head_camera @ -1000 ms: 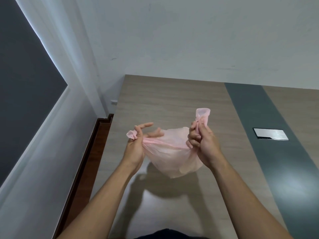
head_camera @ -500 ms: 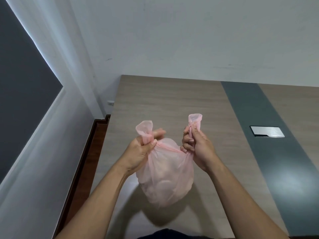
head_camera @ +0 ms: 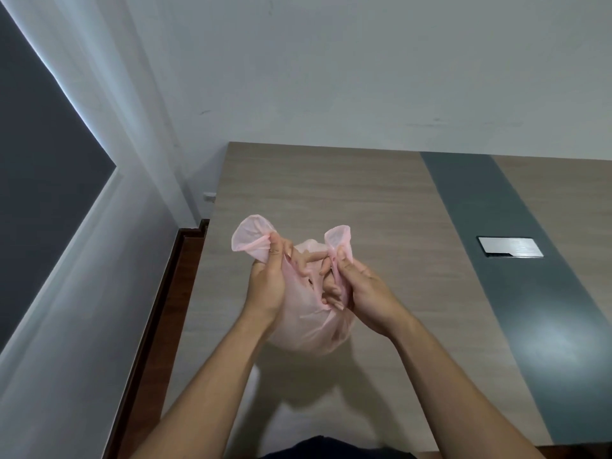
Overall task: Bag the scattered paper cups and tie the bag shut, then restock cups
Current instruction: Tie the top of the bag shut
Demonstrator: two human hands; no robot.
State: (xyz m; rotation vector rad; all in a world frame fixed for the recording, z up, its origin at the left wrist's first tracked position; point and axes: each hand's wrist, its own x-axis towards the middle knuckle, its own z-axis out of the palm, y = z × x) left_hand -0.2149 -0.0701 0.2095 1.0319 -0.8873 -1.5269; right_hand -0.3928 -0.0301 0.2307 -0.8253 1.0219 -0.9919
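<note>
A thin pink plastic bag [head_camera: 309, 329] hangs full and rounded above the wooden table [head_camera: 364, 200]. My left hand [head_camera: 268, 283] pinches the bag's left handle loop, which sticks up past my thumb. My right hand [head_camera: 361, 293] grips the right handle loop, also sticking up. Both hands sit close together over the bag's mouth, fingers nearly touching. What is inside the bag is hidden; no loose paper cups are in view.
A dark grey strip [head_camera: 503, 253] runs down the table with a metal cable hatch [head_camera: 510, 247] set in it. A white wall stands behind the table. To the left are a dark window and a brown floor skirting [head_camera: 165, 313].
My hands have come together over the bag's mouth, bringing the two handle loops close. The bag hangs bunched below them, where earlier it was stretched wide between my hands.
</note>
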